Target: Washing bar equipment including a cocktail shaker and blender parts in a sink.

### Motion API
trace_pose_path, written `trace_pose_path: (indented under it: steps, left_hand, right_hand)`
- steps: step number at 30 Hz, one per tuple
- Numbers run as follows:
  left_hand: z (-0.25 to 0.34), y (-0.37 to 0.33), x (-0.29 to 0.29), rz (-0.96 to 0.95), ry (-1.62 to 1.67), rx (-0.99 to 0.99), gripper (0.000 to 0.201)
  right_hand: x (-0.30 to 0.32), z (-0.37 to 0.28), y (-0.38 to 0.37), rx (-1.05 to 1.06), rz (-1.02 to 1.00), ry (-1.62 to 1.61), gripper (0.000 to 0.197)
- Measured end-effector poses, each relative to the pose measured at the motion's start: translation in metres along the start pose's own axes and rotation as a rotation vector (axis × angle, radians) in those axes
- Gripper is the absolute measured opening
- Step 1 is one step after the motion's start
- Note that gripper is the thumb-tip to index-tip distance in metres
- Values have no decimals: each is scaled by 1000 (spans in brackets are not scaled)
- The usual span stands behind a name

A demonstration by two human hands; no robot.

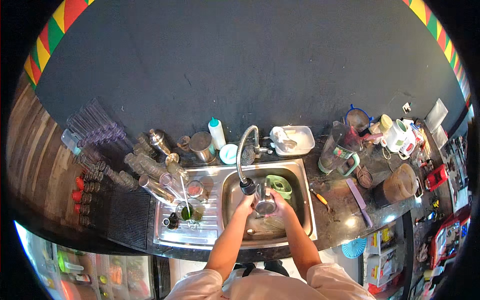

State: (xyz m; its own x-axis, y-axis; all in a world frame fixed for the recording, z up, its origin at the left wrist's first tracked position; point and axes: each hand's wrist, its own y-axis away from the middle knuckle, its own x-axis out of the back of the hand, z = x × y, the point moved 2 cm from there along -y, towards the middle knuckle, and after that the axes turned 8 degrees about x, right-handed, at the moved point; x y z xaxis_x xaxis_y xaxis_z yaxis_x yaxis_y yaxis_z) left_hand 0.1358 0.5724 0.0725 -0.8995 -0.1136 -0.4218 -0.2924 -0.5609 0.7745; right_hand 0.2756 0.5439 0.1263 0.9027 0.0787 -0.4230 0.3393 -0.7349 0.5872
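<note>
Over the sink basin (232, 230), both my hands hold a clear glass (265, 204) tilted under the faucet head (247, 187). My left hand (245, 206) grips the glass from the left side, and my right hand (281, 205) wraps round it from the right. Whether water is running cannot be made out. Behind the glass a light green plastic container (279, 186) lies in the basin. A spoon (254, 231) rests near the basin's front left, below my hands.
Glasses and metal cups crowd the drainboard (202, 231) on the left, beside a black mat (129, 217). A white squeeze bottle (216, 134) and a white tub (302, 140) stand behind the sink. To the right are an orange-handled knife (321, 199), a purple knife (359, 200) and a blender jug (337, 150).
</note>
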Motion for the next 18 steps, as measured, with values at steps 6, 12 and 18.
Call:
trace_pose_path:
  steps: [6, 12, 18]
  left_hand:
    - [-7, -11, 20, 59, -109, -121, 35]
    - [-9, 23, 31, 23, 71, -235, 26]
    - [-2, 52, 53, -8, 99, -322, 27]
  right_hand:
    - [-8, 10, -2, 242, -51, 15, 30]
    - [-19, 34, -12, 675, -34, 394, 58]
    - [-56, 8, 10, 886, 158, 614, 74]
